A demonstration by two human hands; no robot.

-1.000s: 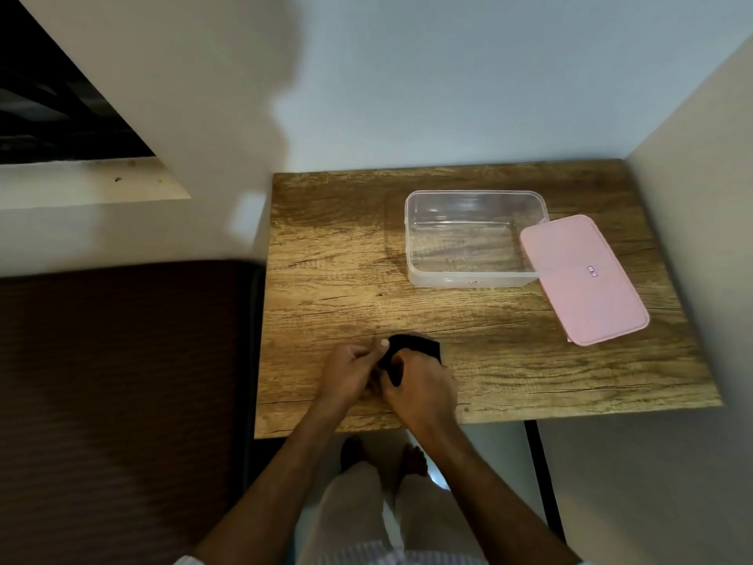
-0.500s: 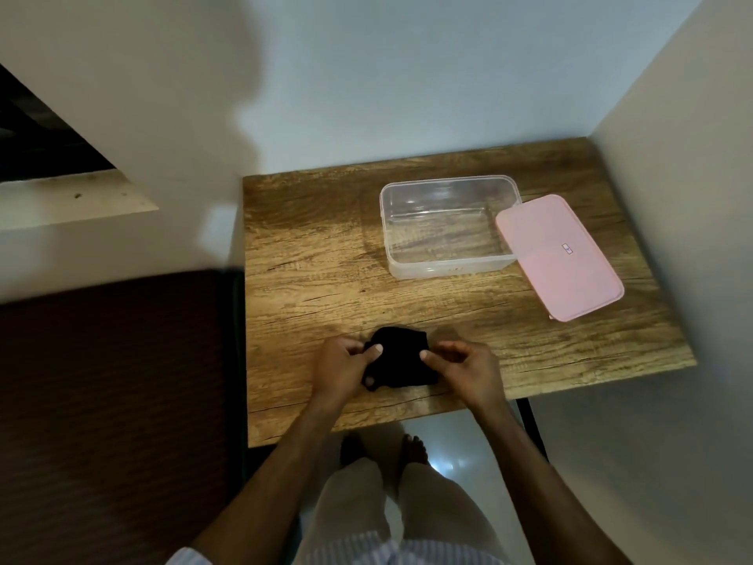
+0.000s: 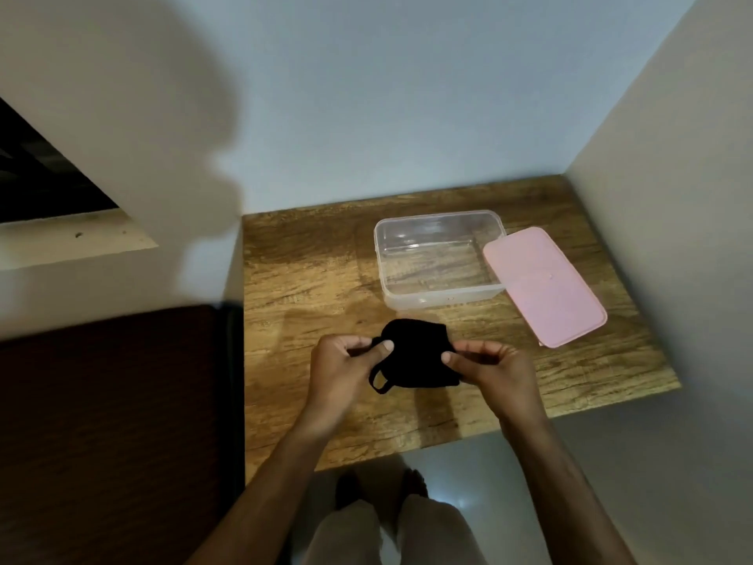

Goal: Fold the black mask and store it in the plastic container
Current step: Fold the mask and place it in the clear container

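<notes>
Wooden table (image 3: 309, 287) stands in a wall corner. Clear rectangular plastic container (image 3: 442, 297) sits on the table toward the back, right of centre. Pink rectangular lid (image 3: 544, 285) lies just right of it, one edge leaning on the container's right rim. Black fabric mask (image 3: 415, 360) is nearer the front edge, before the container, between left hand (image 3: 340, 371) and right hand (image 3: 495, 367), each pinching one side.
</notes>
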